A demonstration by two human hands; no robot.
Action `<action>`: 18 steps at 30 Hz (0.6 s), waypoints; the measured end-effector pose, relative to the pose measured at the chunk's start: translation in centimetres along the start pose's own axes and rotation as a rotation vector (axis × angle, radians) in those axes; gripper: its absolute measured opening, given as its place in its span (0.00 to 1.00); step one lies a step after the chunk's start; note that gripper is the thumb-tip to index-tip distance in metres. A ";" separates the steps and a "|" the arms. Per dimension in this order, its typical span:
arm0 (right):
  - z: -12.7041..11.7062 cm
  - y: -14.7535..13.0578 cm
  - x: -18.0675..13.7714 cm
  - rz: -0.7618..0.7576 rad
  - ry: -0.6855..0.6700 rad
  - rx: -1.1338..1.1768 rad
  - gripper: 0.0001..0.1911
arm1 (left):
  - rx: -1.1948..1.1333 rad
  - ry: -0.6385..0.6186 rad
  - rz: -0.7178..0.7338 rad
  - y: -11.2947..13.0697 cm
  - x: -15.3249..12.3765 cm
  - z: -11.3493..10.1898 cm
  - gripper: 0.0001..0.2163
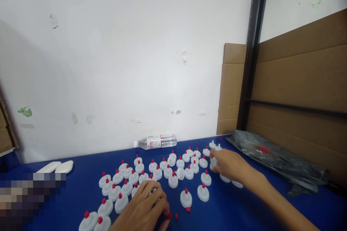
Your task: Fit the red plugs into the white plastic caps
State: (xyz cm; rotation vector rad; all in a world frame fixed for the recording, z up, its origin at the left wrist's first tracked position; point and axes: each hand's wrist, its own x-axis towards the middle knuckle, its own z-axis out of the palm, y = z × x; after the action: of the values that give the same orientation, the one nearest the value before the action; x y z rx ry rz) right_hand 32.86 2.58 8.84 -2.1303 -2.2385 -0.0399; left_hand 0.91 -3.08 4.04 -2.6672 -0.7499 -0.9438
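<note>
My left hand (148, 202) is at the front middle of the blue table, fingers curled and thumb tip close below them. A small red cap (169, 216) is at its fingertips, and another small red cap (176, 217) lies just to the right. My right hand (229, 164) reaches in from the right, its fingers closed around a white plastic lid (213, 163), partly covered by them. Beside and beneath that hand are white lids without red tips, such as a lid (212, 144) with a bare nozzle. Many white oval lids with red tips (173, 180) stand across the table between my hands.
A clear plastic bottle (159, 142) lies by the wall. A grey plastic bag (276, 162) rests at the right edge, beside cardboard (298, 79) and a black metal post (251, 50). Two white smooth objects (64, 166) are on the left, near a pixelated patch.
</note>
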 end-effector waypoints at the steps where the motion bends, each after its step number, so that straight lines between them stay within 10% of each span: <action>1: 0.0 -0.1 0.0 0.000 -0.001 -0.002 0.18 | 0.009 0.013 -0.006 0.0 -0.1 0.1 0.11; 18: -1.9 -0.6 -0.1 -0.068 0.249 0.147 0.14 | 0.030 0.147 -0.033 0.1 0.6 -1.4 0.12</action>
State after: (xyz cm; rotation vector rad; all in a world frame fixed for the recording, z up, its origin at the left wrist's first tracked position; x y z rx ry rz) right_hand 32.33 2.38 10.79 -1.8613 -2.1007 -0.1322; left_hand 0.65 -3.46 5.56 -2.5343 -0.7709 -1.1131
